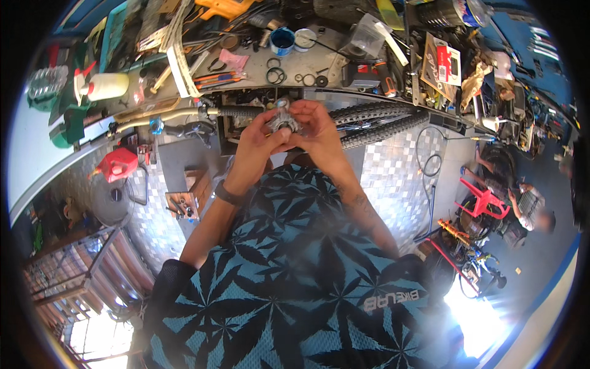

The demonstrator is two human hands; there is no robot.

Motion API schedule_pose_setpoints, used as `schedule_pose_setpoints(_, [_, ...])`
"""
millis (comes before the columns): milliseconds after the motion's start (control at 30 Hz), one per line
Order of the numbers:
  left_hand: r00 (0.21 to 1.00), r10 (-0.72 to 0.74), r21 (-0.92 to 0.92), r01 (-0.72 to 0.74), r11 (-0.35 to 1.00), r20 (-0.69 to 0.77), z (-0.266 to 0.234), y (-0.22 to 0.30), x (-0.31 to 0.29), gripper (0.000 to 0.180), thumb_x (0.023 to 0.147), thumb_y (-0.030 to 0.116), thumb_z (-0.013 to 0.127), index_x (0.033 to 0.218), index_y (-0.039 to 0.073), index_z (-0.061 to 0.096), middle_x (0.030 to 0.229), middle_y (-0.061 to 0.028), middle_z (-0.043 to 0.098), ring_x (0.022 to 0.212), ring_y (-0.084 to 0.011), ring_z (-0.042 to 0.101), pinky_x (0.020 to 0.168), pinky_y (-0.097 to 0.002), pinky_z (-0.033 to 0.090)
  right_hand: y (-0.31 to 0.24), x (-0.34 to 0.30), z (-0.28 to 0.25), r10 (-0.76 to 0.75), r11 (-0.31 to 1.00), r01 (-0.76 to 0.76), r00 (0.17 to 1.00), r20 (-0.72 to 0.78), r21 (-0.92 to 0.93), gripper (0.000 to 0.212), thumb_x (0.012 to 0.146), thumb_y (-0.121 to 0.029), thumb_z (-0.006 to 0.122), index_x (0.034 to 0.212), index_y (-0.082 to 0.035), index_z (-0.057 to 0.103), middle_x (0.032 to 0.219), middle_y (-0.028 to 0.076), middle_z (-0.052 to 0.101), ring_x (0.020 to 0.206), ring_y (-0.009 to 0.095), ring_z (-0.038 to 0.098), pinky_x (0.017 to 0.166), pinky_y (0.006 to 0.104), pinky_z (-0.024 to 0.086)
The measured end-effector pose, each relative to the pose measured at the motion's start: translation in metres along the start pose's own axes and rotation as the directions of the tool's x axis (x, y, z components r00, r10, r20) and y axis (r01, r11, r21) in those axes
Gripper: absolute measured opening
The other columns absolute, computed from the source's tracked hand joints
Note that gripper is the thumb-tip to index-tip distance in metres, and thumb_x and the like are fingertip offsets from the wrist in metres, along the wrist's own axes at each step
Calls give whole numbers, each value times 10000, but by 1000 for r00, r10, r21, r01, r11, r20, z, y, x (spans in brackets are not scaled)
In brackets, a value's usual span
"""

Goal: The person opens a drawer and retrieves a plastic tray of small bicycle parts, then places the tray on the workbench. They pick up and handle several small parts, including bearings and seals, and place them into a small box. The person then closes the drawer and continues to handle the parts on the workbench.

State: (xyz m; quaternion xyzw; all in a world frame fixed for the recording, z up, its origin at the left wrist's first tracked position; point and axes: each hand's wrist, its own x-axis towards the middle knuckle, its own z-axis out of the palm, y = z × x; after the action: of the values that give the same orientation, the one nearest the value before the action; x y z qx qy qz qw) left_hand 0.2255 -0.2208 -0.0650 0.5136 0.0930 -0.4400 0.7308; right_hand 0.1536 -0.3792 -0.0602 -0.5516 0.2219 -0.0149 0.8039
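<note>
Both my hands meet in front of my chest, just short of the workbench [257, 79] edge. Between them is a small silver metal part [281, 120] with a rounded end pointing away from me; its exact kind is not clear. My left hand [253, 146] grips its left side, thumb across the near face. From the other side, my right hand [321, 140] closes on the same part with bent fingers. Beyond them on the bench lie several black rings [275, 75], smaller washers [309, 80] and an open blue tub [282, 39].
Knobby bicycle tyres [384, 136] extend right, below the bench edge. Tools and boxes crowd the bench, with a spray bottle [107, 86] at left. A red jerrycan [117, 165] stands lower left. At far right are a red plastic chair [482, 200] and another person [530, 208].
</note>
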Motion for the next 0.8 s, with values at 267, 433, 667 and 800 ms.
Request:
schedule_pose_setpoints(267, [999,43,88,-44,995,14,27,26,13,554,1014,2,696,1515,-47,465,1249,-131,667,1101,-241,724,968,-375,655,-51,2,-75,-643,583,267,729,-235,-767,529,798,-203,941,1228,-20,696,1340,183,631,1298,367,607,1077,417,511])
schedule_pose_setpoints(433, [936,298,312,-345,885,189,61,61,45,570,1008,-26,688,1524,-44,447,1282,-142,654,1153,-228,697,1015,-405,633,-74,38,-138,-606,364,202,793,-66,-909,480,833,-283,923,1217,-64,738,1408,186,589,1334,360,590,1098,445,509])
schedule_pose_setpoints(667, [899,234,227,-331,916,370,103,43,81,617,989,13,743,1540,5,466,1312,-132,647,1189,-203,669,1051,-371,578,-58,28,-151,-511,310,221,859,34,-925,405,853,-297,879,1140,-38,756,1449,177,562,1303,406,598,1072,512,525])
schedule_pose_setpoints(800, [807,337,276,-506,817,485,128,26,95,590,996,103,766,1520,22,506,1367,-122,644,1205,-179,663,1061,-348,531,-58,30,-157,-540,337,281,839,60,-898,259,969,-217,749,1123,-8,751,1406,205,615,1224,419,650,1004,505,559])
